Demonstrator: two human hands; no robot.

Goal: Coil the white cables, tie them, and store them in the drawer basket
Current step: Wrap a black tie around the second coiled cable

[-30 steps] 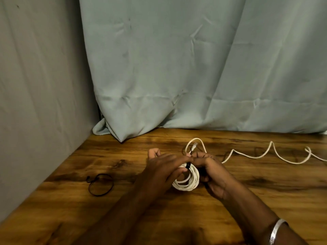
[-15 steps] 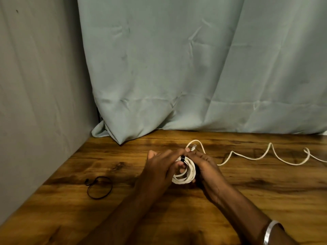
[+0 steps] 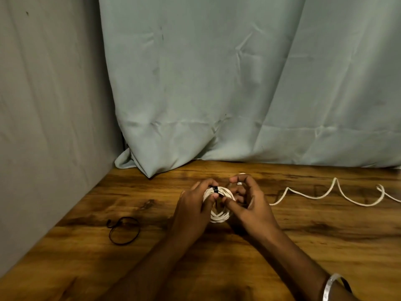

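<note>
Since half a second ago, black tie [image 3: 215, 189] sits at the coil's 12 o'clock. Head view: left hand [image 3: 191, 210] grip clenched on white cable coil [image 3: 219, 205], worktop [image 3: 86, 253] centre; right hand [image 3: 249, 205] grip pinches its right side. Coil stands on edge, long axis 12–6. Loose cable [image 3: 338, 195] trails to 3 o'clock. Spare black tie [image 3: 124, 230] lies at 9 o'clock.

The coiled white cable [image 3: 219, 215] carried a black tie band [image 3: 215, 189]. Left of the grip lay a black loop [image 3: 124, 230] on brown, dark-grained wood table [image 3: 303, 235]; pale grey-green curtain [image 3: 238, 83] behind.
</note>
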